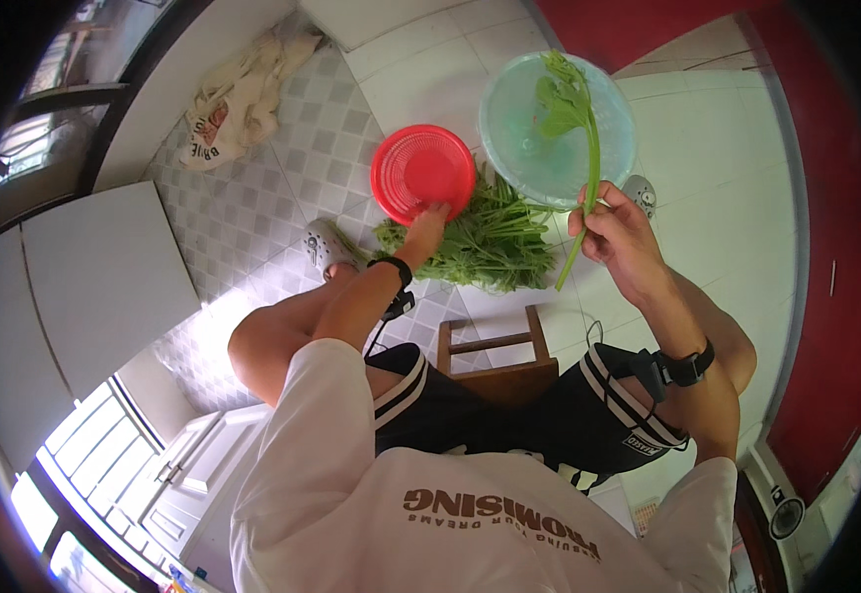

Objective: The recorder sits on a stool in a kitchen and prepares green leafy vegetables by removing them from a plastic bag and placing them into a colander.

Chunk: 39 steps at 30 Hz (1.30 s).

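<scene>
My right hand (617, 228) pinches a long green stem with leaves at its top, like a squash shoot (591, 141), held upright in view. Its leafy end passes in front of a pale green plastic basin (504, 141). My left hand (429, 228) is at the near rim of a red plastic basket (419, 167), fingertips over its inside. Whether those fingers grip the rim or something small is hidden. Beneath and beside the basket lies a heap of leafy green shoots (497, 252) on the floor, its stems pointing towards the basin.
A small wooden stool (501, 370) stands between my knees. My feet in grey clogs (320, 246) flank the heap. A crumpled cloth sack (237, 111) lies by the wall at the upper left. White cabinets (104, 282) rise at left, a red panel (830, 296) at right.
</scene>
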Motion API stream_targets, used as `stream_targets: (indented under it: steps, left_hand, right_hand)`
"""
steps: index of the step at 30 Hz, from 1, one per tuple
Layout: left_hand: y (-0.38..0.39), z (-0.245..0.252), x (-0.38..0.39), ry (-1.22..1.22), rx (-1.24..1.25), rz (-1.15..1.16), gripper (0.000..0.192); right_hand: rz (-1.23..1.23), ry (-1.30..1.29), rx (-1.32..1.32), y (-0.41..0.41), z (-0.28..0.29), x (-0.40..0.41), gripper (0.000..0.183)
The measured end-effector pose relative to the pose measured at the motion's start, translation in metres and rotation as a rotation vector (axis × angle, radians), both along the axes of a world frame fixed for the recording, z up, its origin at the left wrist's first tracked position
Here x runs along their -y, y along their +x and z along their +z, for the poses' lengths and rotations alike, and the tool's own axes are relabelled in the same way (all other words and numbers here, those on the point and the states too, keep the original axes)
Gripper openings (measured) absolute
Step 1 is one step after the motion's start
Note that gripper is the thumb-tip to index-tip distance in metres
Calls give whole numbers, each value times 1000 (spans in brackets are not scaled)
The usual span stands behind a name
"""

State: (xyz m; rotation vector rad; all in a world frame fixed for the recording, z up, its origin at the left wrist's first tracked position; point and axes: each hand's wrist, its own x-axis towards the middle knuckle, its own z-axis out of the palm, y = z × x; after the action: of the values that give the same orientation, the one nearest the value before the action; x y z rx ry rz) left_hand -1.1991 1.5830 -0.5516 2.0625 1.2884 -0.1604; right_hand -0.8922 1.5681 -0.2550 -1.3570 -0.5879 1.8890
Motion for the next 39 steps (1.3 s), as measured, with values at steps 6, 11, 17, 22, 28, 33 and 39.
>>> stream_targets:
  steps: [6,11,17,22,28,33,39]
  left_hand:
    - [-15,18,7,-51,62,-9,35]
    - [11,94,-36,151,261,132,40]
    - [60,224,-71,-200,824,662,25]
    - [76,296,-73,-194,1040,690,24]
    - [78,319,-47,-88,976,554,25]
    - [60,295,-23,-366,985,391,31]
    - [69,280,-8,-812,953,491,34]
  right_hand:
    - [33,82,22,-7,9,0,13]
    - [33,131,-62,-8,14,-4,9]
    - [-24,325,77,-30,7,10,8]
    - [-96,312,-86,-58,22,23,11]
    - [-291,270,-305,-33,14,5,20]
    - [-202,249,-215,-26,10,-9,30]
    - [77,139,-188,-49,-19,-8,38]
